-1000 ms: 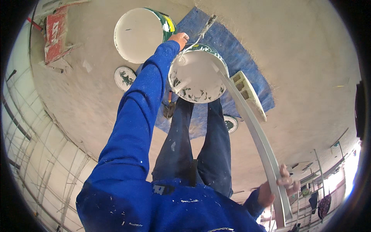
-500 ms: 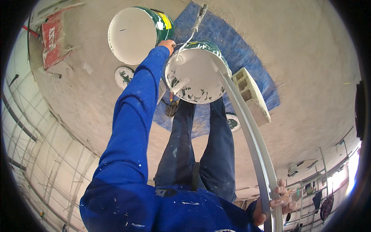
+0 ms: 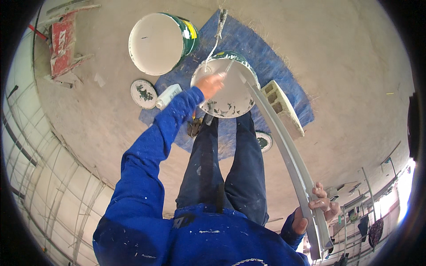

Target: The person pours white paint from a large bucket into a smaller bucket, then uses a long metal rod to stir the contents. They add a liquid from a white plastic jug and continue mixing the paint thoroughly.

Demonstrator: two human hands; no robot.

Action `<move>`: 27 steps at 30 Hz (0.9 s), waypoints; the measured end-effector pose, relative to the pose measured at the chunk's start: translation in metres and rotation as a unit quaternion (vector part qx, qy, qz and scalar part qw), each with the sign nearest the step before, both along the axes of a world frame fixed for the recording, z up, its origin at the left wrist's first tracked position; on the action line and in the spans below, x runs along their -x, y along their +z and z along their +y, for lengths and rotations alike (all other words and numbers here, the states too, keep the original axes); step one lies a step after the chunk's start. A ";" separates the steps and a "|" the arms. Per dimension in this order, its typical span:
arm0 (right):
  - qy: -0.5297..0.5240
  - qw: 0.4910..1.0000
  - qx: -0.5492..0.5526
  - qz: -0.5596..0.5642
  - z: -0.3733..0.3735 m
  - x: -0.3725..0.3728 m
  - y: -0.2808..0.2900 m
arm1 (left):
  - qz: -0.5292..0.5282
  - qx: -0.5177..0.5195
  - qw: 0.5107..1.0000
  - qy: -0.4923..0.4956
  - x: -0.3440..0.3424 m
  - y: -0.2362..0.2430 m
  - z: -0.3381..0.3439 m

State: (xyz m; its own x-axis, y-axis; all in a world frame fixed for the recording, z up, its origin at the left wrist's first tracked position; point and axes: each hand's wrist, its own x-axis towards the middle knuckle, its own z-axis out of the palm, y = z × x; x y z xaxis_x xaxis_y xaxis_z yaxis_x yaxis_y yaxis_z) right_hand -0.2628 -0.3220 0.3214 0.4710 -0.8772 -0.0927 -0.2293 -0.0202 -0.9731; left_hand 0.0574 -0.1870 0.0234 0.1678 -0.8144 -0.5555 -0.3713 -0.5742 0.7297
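- One long grey metal bar (image 3: 286, 139) lies in the closely curled fingers of the right hand (image 3: 326, 205), thumb on its left side.
- From those fingers it runs forward and leftward into the mouth of a white-smeared bucket (image 3: 226, 110).
- Over this bucket, the left hand (image 3: 211, 85) is blurred; how far its fingers open, or whether they hold anything, I cannot tell.
- Right of the left fingers, a hollow concrete block (image 3: 285, 106) lies by a blue sheet's (image 3: 266, 53) edge.
- Left of them: a white bottle (image 3: 169, 96).
- Farther ahead-left, a green-sided bucket (image 3: 190, 39).
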 end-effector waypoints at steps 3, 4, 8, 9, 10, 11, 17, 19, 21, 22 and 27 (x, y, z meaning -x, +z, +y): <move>-0.005 1.000 -0.008 0.001 0.003 -0.001 0.002 | 0.116 0.040 0.992 0.008 0.022 0.017 -0.010; -0.008 1.000 -0.014 0.004 0.004 -0.001 0.003 | 0.157 0.023 0.987 -0.001 0.021 0.017 -0.013; -0.033 0.999 -0.026 0.017 0.009 -0.001 0.007 | 0.003 -0.010 0.994 0.106 -0.003 -0.007 -0.019; -0.031 0.999 -0.028 0.008 0.010 -0.001 0.006 | 0.019 -0.026 0.991 0.131 -0.004 -0.013 -0.016; -0.031 0.999 -0.029 -0.002 0.011 -0.001 0.005 | 0.038 -0.054 0.986 0.154 -0.001 -0.019 -0.012; -0.043 0.999 -0.028 -0.006 0.012 -0.001 0.004 | 0.051 -0.073 0.988 0.122 0.007 -0.022 -0.006; -0.082 0.995 -0.019 -0.046 0.025 -0.007 -0.002 | 0.151 -0.212 0.964 -0.046 0.125 0.000 0.035; -0.097 0.994 -0.032 -0.028 0.031 -0.011 0.001 | 0.086 -0.198 0.976 0.022 0.163 0.012 0.044; -0.093 0.995 -0.031 -0.007 0.037 -0.017 0.006 | 0.098 -0.187 0.970 0.119 0.177 0.015 0.051; -0.083 0.996 -0.024 0.000 0.040 -0.020 0.010 | 0.103 -0.186 0.963 0.163 0.178 0.014 0.056; -0.064 0.997 -0.004 -0.044 0.050 -0.034 0.040 | 0.037 -0.185 0.948 0.258 0.141 0.006 0.096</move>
State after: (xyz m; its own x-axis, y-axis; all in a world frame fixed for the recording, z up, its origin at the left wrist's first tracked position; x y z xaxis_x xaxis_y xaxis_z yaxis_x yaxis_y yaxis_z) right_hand -0.2284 -0.2716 0.3612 0.3621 -0.9300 -0.0634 -0.1425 0.0120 -0.9897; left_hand -0.0833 -0.0909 0.0294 0.4405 -0.3820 -0.8125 0.0726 -0.8869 0.4563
